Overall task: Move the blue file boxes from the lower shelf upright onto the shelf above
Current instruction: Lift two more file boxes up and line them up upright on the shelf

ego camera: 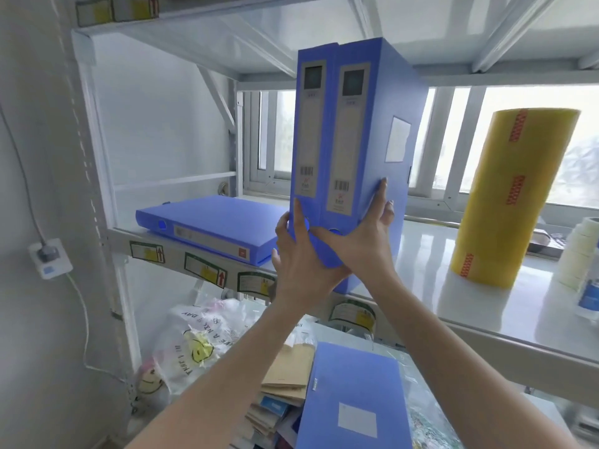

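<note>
Two blue file boxes [350, 131] stand upright side by side, spines toward me, at the front edge of the upper shelf [460, 306]. My left hand [298, 264] grips their lower left corner. My right hand [369, 234] presses the right box's side and bottom. A third blue file box [210, 225] lies flat on the same shelf, to their left. Another blue file box [350, 400] lies flat on the lower shelf, cover up, between my forearms.
A tall yellow roll of film [515, 196] stands on the upper shelf to the right, with white rolls [580, 254] beside it. Plastic bags [197, 345] and stacked brown envelopes [285, 380] crowd the lower shelf. A window is behind the shelving.
</note>
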